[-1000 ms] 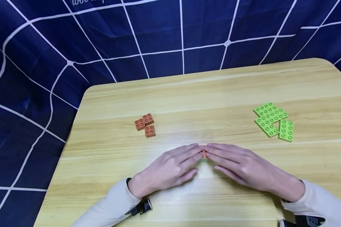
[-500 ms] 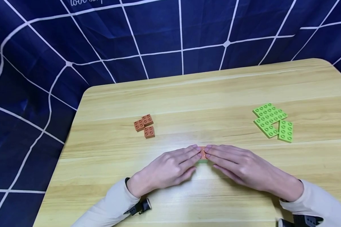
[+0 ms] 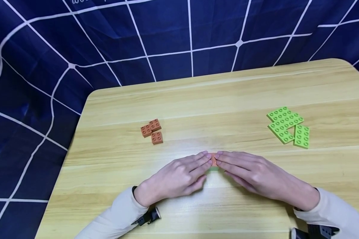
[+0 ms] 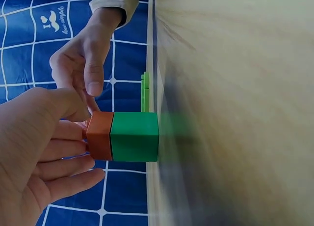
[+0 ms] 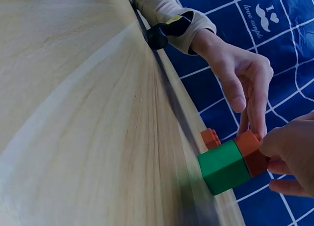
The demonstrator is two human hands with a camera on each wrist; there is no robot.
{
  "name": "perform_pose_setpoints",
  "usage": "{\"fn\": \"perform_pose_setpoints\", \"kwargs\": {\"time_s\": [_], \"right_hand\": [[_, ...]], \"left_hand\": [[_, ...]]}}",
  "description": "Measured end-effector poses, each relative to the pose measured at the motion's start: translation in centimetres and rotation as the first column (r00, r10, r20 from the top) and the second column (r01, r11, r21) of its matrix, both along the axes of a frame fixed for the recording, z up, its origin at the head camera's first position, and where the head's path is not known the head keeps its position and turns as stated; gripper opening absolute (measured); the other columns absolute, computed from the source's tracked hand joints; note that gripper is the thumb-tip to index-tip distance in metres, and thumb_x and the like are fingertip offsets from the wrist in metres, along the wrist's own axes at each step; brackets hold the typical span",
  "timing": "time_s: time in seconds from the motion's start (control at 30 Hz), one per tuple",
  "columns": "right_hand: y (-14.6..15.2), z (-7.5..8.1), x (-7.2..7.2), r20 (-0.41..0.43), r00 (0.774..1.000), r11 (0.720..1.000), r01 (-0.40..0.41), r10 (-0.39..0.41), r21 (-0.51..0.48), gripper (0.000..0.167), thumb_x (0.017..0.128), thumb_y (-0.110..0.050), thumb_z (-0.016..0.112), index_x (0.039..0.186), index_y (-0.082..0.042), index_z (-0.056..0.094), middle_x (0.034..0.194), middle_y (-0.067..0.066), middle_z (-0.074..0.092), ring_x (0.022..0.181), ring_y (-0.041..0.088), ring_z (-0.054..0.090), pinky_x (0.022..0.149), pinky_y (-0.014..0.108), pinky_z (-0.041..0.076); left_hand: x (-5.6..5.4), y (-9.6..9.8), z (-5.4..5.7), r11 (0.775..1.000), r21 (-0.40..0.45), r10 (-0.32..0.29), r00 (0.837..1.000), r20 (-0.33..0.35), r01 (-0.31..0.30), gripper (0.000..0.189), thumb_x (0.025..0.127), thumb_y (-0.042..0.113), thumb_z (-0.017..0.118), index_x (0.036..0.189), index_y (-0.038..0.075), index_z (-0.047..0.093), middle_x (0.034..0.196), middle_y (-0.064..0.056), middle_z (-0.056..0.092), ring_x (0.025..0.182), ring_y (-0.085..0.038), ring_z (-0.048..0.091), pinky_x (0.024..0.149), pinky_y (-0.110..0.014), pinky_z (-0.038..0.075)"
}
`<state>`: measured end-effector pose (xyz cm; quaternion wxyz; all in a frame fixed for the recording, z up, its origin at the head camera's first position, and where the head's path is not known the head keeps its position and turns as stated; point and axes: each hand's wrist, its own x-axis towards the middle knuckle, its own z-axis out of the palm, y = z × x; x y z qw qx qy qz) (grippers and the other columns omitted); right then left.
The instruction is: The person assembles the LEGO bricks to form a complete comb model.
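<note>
An orange brick (image 3: 213, 160) sits on top of a taller green brick (image 4: 135, 136), which stands upright on the table between the hands. My left hand (image 3: 176, 177) comes in from the left, its nearly straight fingertips resting on the orange brick's top. From the other side, the fingertips of my right hand (image 3: 261, 176) touch the same top, also with extended fingers. Both thumbs point inward, below the fingers. A narrow strip of orange shows between the two sets of fingertips in the head view, where the hands cover most of the stack.
Loose orange-brown bricks (image 3: 151, 131) lie farther back on the left of the wooden table (image 3: 209, 109). Several light green studded plates (image 3: 287, 126) lie at the right, some overlapping. A dark blue cloth (image 3: 167, 36) with white lines hangs behind the table.
Compared with a second ago, the fingertips of both hands have parted slightly, and a little more of the orange top shows. The loose bricks and plates have stayed in place.
</note>
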<state>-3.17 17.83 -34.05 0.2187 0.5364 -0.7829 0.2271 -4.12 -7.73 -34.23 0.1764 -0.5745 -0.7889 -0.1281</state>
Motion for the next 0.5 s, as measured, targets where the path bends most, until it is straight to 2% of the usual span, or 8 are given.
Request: {"fn": "perform_pose_setpoints", "kwargs": {"time_s": [0.13,0.23,0.4,0.5], "right_hand": [[0.3,0.1,0.3,0.037,0.999,1.000,0.016,-0.016,-0.005,0.037,0.104,-0.019,0.039,0.119,0.004,0.066,0.125,0.017,0.063,0.111,0.029,0.063,0.109,0.024,0.038],[0.5,0.1,0.4,0.032,0.999,1.000,0.024,-0.024,-0.008,0.037,0.104,-0.018,0.039,0.119,0.003,0.066,0.124,0.017,0.063,0.111,0.029,0.063,0.109,0.024,0.038],[0.7,0.2,0.5,0.070,0.997,0.999,0.041,-0.042,0.011,0.039,0.105,-0.021,0.038,0.122,0.001,0.065,0.128,0.014,0.062,0.115,0.027,0.061,0.110,0.023,0.036],[1.3,-0.3,0.2,0.078,0.996,0.999,0.043,-0.041,-0.021,0.038,0.104,-0.023,0.041,0.119,0.001,0.067,0.125,0.015,0.063,0.113,0.027,0.062,0.109,0.024,0.037]], "left_hand": [[-0.1,0.3,0.0,1.000,0.016,-0.016,1.000,0.027,0.015,0.041,0.086,0.018,0.067,0.120,-0.005,0.064,0.125,-0.019,0.061,0.121,-0.026,0.056,0.108,-0.026,0.037],[0.0,0.5,0.2,1.000,0.014,-0.020,1.000,0.022,0.020,0.041,0.086,0.019,0.067,0.120,-0.005,0.065,0.125,-0.019,0.061,0.122,-0.027,0.056,0.109,-0.027,0.037],[0.3,0.6,0.3,1.000,0.005,0.003,1.000,-0.004,-0.003,0.041,0.085,0.021,0.068,0.118,-0.004,0.066,0.123,-0.019,0.062,0.121,-0.028,0.056,0.109,-0.029,0.038],[0.6,0.3,0.1,1.000,0.013,0.022,1.000,-0.003,-0.022,0.039,0.084,0.020,0.068,0.116,-0.003,0.067,0.121,-0.018,0.064,0.120,-0.027,0.058,0.107,-0.030,0.040]]}}
